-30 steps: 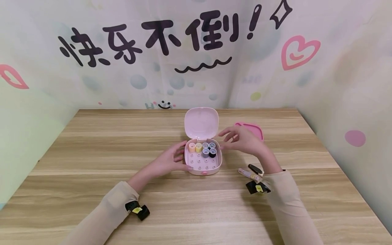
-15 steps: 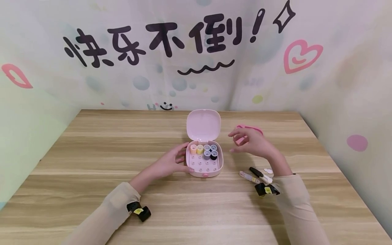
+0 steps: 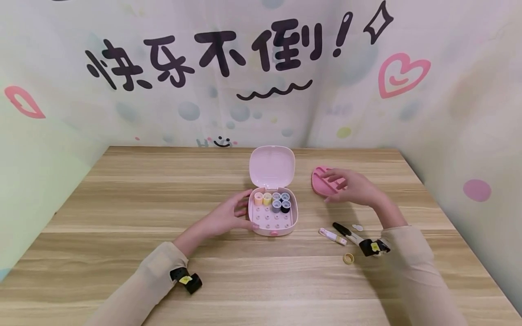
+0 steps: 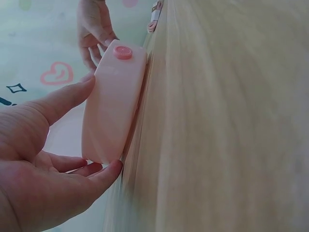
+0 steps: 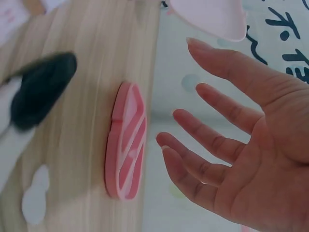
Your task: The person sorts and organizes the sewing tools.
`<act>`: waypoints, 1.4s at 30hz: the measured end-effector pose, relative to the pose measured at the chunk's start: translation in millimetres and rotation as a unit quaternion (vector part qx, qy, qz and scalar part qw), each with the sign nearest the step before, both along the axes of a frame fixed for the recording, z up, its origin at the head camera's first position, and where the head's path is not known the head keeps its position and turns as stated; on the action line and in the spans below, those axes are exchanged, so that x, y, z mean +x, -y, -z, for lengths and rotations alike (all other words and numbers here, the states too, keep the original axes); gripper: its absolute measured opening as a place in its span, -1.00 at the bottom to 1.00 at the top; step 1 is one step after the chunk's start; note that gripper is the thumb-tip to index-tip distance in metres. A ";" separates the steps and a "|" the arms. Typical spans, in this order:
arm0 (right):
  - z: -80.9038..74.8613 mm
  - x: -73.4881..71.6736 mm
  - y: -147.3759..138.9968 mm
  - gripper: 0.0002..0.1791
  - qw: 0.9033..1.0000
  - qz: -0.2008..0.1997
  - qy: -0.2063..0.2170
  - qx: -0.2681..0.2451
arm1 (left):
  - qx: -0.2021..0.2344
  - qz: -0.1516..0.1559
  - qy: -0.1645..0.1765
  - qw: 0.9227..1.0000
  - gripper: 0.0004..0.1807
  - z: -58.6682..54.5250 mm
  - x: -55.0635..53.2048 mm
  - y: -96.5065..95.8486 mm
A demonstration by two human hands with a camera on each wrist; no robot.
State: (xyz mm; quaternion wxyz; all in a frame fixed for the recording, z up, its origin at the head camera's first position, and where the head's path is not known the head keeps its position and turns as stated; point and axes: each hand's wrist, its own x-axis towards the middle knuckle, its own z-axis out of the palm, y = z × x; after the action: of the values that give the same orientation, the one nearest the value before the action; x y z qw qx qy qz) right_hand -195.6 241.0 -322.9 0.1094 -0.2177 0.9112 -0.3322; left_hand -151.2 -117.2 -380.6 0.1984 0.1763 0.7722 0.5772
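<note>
Box (image 3: 265, 231), mid-frame, apparently steadied by left hand (image 3: 226, 217), thumb and fingers clamped across its side; right hand (image 3: 355, 188), fingers apart, above tray (image 3: 320, 183), right of centre.

The left sleeve (image 3: 136, 285) and right sleeve (image 3: 424, 274) are plain beige cloth, long and softly creased, with wide, loose cuffs (image 3: 176, 254) that stop at the wrists, leaving the left hand (image 3: 226, 218) and right hand (image 3: 358, 190) bare; by the cuffs sit a left wrist camera (image 3: 194, 284) and a right wrist camera (image 3: 367, 248), boxy and black, each marked with a bright yellow label (image 3: 186, 279)
</note>
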 end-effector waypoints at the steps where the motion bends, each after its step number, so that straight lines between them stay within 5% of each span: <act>1: 0.3 -0.7 -2.8 -0.23 1.000 0.001 0.004 0.002 | 0.003 0.001 0.000 1.000 0.05 0.3 -0.3 0.2; 20: 18.2 -26.1 -43.8 0.06 0.999 0.020 0.026 0.042 | 0.011 0.009 0.003 1.000 0.03 1.7 -2.4 1.5; 42: 31.9 -53.9 -58.5 0.26 0.989 0.038 0.134 0.050 | 0.006 0.005 0.017 1.000 0.03 0.8 -0.8 1.9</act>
State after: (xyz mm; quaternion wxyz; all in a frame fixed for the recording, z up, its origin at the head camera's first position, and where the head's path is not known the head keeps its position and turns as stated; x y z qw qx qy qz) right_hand -249.5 299.5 -354.8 0.2279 -0.1304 0.9115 -0.3167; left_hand -152.0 -119.0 -381.5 0.2138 0.1716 0.7643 0.5837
